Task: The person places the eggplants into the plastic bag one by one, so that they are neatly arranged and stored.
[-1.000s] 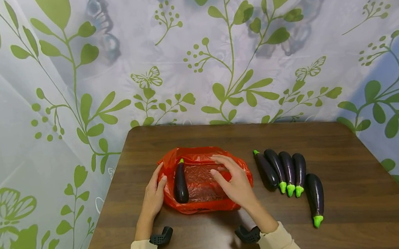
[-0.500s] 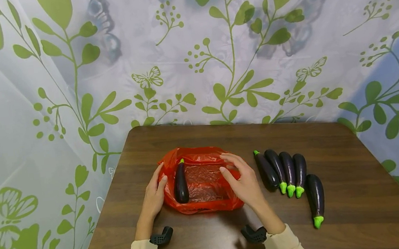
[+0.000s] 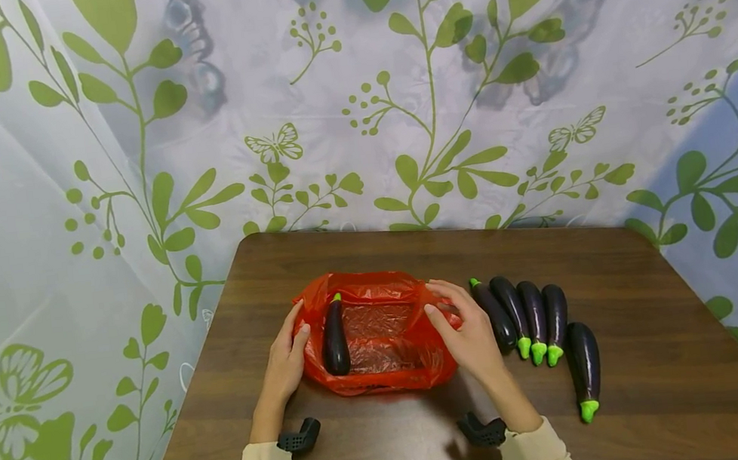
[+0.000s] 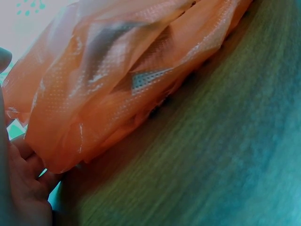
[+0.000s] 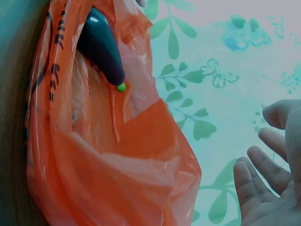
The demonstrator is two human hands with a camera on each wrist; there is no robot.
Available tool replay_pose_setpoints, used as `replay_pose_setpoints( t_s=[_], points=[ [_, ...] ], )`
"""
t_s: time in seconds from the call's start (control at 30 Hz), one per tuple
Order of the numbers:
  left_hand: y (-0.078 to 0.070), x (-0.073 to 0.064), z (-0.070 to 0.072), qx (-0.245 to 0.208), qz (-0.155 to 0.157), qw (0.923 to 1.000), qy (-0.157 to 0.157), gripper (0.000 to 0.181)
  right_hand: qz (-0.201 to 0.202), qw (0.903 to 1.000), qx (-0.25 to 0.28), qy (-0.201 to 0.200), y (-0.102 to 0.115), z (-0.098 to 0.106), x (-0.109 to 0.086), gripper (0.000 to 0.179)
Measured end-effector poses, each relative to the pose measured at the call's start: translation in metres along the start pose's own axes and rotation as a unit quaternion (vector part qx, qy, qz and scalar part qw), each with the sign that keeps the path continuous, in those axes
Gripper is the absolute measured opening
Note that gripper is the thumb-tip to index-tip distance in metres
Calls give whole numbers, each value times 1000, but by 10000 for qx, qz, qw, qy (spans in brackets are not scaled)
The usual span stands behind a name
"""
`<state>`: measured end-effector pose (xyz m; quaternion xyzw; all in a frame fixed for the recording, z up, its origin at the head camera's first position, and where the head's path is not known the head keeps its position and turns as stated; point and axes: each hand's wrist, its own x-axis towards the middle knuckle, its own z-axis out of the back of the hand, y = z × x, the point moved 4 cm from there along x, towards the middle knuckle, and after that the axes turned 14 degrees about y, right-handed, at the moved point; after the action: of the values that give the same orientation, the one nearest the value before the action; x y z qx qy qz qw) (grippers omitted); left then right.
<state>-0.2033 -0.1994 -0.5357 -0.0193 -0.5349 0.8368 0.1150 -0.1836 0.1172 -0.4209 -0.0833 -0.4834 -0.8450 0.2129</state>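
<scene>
A red plastic bag [image 3: 387, 386] lies spread open on the table, with one dark purple eggplant [image 3: 334, 339] inside its left part. My left hand [image 3: 286, 353] rests against the bag's left side; in the left wrist view its fingers [image 4: 30, 165] lie partly behind the thin plastic. At the bag's right end hovers my right hand [image 3: 469, 332], thumb and fingers spread apart. The right wrist view has these fingers [image 5: 265, 181] loosely bent, with nothing between them, beside the bag [image 5: 117, 174]. The eggplant's green tip [image 5: 121, 87] shows in that view.
To the right of the bag lies a row of several eggplants [image 3: 532, 314] with bright green ends. Another eggplant [image 3: 585, 368] lies nearer the front right. The brown wooden table [image 3: 380, 449] backs onto a leaf-patterned curtain [image 3: 342, 111].
My right hand has moved right, from over the bag's opening to its right end. That side of the bag has shifted and folded a little. The left hand has stayed in place.
</scene>
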Motion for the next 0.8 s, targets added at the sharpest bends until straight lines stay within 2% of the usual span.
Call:
replay_pose_setpoints(
  t_s=[0.13,0.27,0.4,0.57,0.67,0.8],
  points=[
    [1,0,0,3,30,10000,12,53,78,9999,-67,-88,13,7,-2,33],
    [2,1,-1,19,8,10000,-2,53,81,9998,-1,-180,13,13,-4,32],
    [2,1,0,31,-33,10000,-47,52,-62,9995,131,-267,-2,15,-5,34],
    [1,0,0,-2,32,10000,-7,53,-51,9993,-90,-360,-32,17,-7,36],
    [1,0,0,-3,74,10000,20,53,42,9990,-169,-415,-38,20,-8,38],
    [1,0,0,21,49,10000,8,53,-26,9984,-202,-521,-38,23,-11,38]
  ],
)
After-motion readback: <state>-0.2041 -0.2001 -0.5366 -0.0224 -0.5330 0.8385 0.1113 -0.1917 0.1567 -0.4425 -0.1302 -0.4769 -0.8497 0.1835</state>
